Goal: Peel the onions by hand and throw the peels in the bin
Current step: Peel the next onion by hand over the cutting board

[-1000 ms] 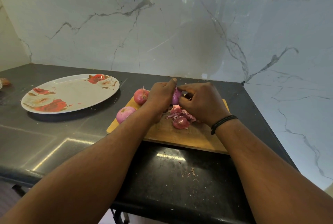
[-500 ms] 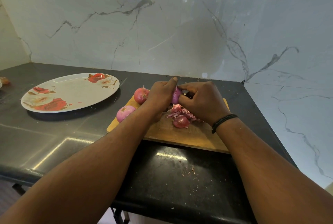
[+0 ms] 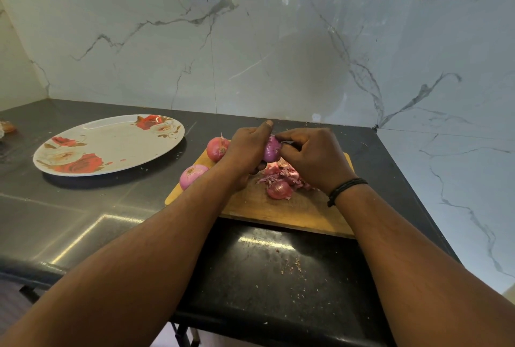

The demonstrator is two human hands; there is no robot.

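Observation:
My left hand [image 3: 246,148] grips a purple onion [image 3: 271,149] above the wooden cutting board [image 3: 301,212]. My right hand [image 3: 312,158] pinches the onion's skin at its top right side. A pile of pink peels [image 3: 281,175] lies on the board under my hands, with a curved piece of onion skin [image 3: 279,190] at its front. Two more onions rest on the board's left end: a reddish one [image 3: 216,149] at the back and a paler pink one [image 3: 191,175] at the front edge.
A floral plate [image 3: 108,144] sits on the black counter [image 3: 83,215] to the left. Marble walls close the back and right side. Small peel crumbs dot the counter near its front edge [image 3: 292,265]. No bin is in view.
Both hands stay at the same onion with only small finger movements; the view has shifted slightly.

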